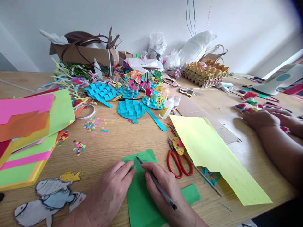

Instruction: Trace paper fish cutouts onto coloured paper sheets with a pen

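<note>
Near the front of the wooden table [104, 138], the right hand [161, 186] grips a dark pen [158, 183], its tip at a faint outline near the top of a green sheet of paper [137, 201]. The left hand [115, 184] lies on that sheet's left side, fingers stretched out, grasping nothing. Green paper sits beneath both hands; a small green piece [191, 194] shows just right of the right wrist.

Beside the right hand are red-handled scissors [174, 150] and a yellow paper fish [177, 145], next to a large yellow sheet [213, 151]. Left of the left hand lie grey paper fish [50, 186], with a pile of coloured paper [62, 107] behind them.

Farther back are confetti [79, 147], a tape roll [88, 117], a blue woven disc [131, 109] and glue bottles [167, 108]. Egg trays [204, 74] and a cardboard box [87, 55] stand by the wall. At far right, another person's hands [261, 119] rest near colourful scraps.
</note>
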